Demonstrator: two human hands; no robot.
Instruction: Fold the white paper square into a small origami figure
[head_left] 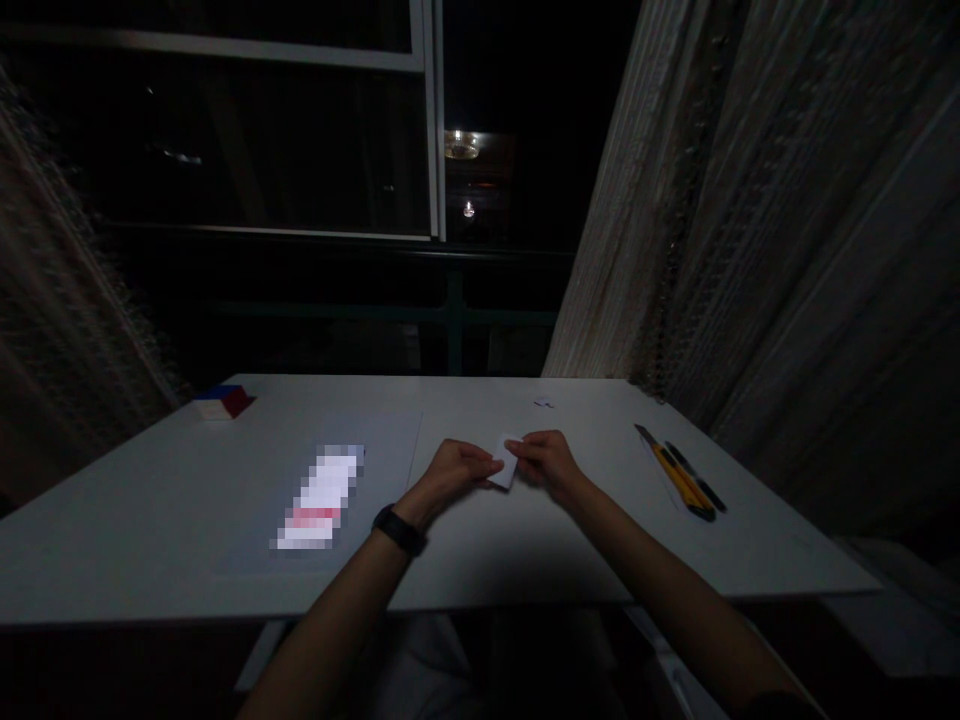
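Observation:
A small folded piece of white paper (pixel 505 468) is held between both hands above the table's middle. My left hand (pixel 457 468), with a dark watch on its wrist, pinches the paper's left side between thumb and fingers. From the right, my right hand (pixel 549 462) grips the upper right edge, its thumb lying on the paper. The paper is tilted, and the fingers behind it are partly hidden.
The white table (pixel 480 550) bears a lit, blurred phone (pixel 319 500) on a pale sheet at left. A colored cube (pixel 223 402) sits back left. Small scraps (pixel 544 402) lie behind the hands. A yellow utility knife (pixel 679 478) and dark pen (pixel 697 476) lie at right.

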